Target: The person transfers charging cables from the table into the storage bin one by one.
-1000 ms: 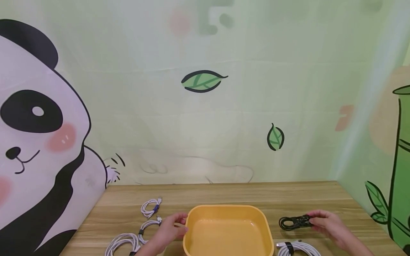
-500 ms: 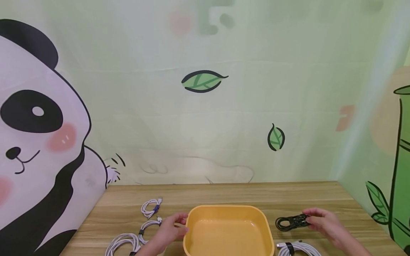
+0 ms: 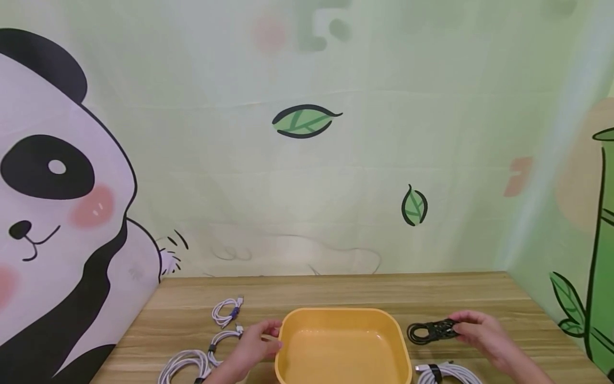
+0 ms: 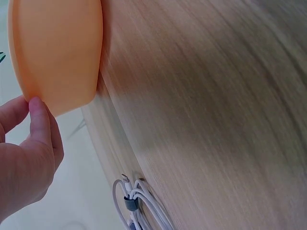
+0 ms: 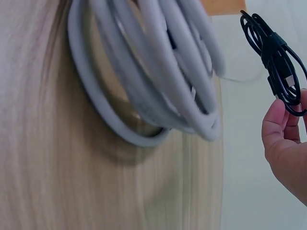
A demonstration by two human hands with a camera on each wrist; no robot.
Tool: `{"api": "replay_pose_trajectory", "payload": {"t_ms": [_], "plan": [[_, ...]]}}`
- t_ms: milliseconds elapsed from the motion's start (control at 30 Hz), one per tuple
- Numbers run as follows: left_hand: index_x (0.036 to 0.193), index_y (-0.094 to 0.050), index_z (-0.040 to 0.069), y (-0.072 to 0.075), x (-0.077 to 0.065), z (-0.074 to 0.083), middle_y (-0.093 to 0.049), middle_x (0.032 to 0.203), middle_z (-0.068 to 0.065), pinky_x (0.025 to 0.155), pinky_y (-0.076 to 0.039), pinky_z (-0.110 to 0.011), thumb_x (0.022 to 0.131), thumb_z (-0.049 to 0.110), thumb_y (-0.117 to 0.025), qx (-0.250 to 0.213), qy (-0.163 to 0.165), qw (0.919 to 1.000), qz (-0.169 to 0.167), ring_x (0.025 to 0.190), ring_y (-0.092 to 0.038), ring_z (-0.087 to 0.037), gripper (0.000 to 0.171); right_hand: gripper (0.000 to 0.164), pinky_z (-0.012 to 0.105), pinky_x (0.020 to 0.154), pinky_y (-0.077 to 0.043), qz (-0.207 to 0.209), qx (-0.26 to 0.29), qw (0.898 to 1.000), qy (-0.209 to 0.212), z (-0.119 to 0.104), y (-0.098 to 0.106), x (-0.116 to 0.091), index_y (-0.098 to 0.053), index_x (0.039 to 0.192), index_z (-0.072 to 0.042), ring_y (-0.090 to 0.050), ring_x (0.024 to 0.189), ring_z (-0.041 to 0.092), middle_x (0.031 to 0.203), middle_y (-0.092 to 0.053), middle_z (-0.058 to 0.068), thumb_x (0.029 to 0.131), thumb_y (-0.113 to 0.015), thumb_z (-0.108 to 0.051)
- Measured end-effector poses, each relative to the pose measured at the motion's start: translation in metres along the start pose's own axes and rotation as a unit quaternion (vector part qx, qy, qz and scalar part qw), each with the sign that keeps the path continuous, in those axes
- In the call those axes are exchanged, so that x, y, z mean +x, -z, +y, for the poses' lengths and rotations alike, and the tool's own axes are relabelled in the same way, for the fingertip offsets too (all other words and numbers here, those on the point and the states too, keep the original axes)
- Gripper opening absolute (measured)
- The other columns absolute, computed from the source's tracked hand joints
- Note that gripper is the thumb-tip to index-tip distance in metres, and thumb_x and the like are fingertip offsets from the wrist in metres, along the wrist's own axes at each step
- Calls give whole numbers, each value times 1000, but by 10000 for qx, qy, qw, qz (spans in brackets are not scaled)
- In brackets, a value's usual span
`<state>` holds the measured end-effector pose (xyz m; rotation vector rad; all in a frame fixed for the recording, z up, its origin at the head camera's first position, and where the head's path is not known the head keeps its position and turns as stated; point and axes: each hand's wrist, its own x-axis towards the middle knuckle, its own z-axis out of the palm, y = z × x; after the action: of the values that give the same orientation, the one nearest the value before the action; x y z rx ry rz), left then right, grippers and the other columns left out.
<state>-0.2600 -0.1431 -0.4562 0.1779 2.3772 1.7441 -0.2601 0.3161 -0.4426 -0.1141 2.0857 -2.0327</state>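
A yellow rectangular plastic tray [image 3: 341, 314] with rounded corners stands at the front middle of the table. My left hand [image 3: 254, 345] holds its left rim; in the left wrist view the thumb and fingers pinch the edge of the tray [image 4: 57, 57]. To the right of the tray, my right hand [image 3: 488, 337] grips one end of a bundled black cable [image 3: 428, 332], which points left toward the tray. The right wrist view shows the cable [image 5: 274, 52] raised, folded in loops with a black strap, a metal plug among them, pinched between thumb and fingers.
Left of the tray lie a small white cable [image 3: 223, 311] with a blue strap, another white cable [image 3: 218, 341], and a thicker coil [image 3: 178, 364]. A thick white cable coil [image 3: 448, 372] sits at the front right, below the right hand. A printed cloth backdrop [image 3: 307, 186] rises behind.
My right hand has moved slightly left with the black cable, bringing it closer to the tray. The left hand and the tray stay in place.
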Motion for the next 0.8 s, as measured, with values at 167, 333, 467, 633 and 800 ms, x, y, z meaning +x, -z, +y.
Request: {"api": "replay_pose_trajectory", "payload": {"t_ms": [167, 333, 467, 633, 800], "plan": [[118, -46, -12, 0, 0, -2, -51, 97, -17, 67, -55, -31, 74, -6, -60, 5, -77, 10000, 20, 76, -54, -14, 46, 25, 21, 71, -51, -5, 19, 10000, 18, -3, -3, 1, -64, 84, -21, -56, 77, 3, 84, -59, -12, 81, -52, 1], [118, -45, -12, 0, 0, -2, -51, 96, -16, 66, -55, -30, 74, -6, -59, -41, -62, 10000, 26, 75, -53, -14, 46, 23, 21, 72, -51, -9, 121, 9999, -54, -9, -8, 0, -64, 84, -19, -57, 77, 4, 84, -59, -10, 81, -53, 1], [118, -45, -12, -1, 0, -1, -50, 96, -15, 66, -54, -30, 74, -7, -59, -87, 12, 10000, 35, 74, -53, -14, 46, 22, 21, 73, -51, -79, 236, 9997, -51, -12, -12, 0, -63, 85, -19, -56, 78, 4, 85, -58, -9, 82, -53, 0], [118, -45, -12, 0, 1, -1, -50, 96, -15, 66, -54, -30, 74, -8, -59, -47, 60, 10000, 47, 75, -53, -14, 46, 25, 20, 73, -51, -159, 299, 9993, 160, -14, -16, 1, -64, 84, -21, -57, 78, 4, 85, -59, -10, 82, -53, 1], [118, -45, -12, 0, 0, -1, -50, 96, -16, 67, -54, -30, 74, -9, -59, -44, 59, 10000, 48, 76, -53, -14, 47, 27, 20, 72, -51, -200, 286, 9989, 311, -15, -22, 2, -64, 84, -23, -57, 78, 3, 84, -59, -11, 81, -53, 1]]}}
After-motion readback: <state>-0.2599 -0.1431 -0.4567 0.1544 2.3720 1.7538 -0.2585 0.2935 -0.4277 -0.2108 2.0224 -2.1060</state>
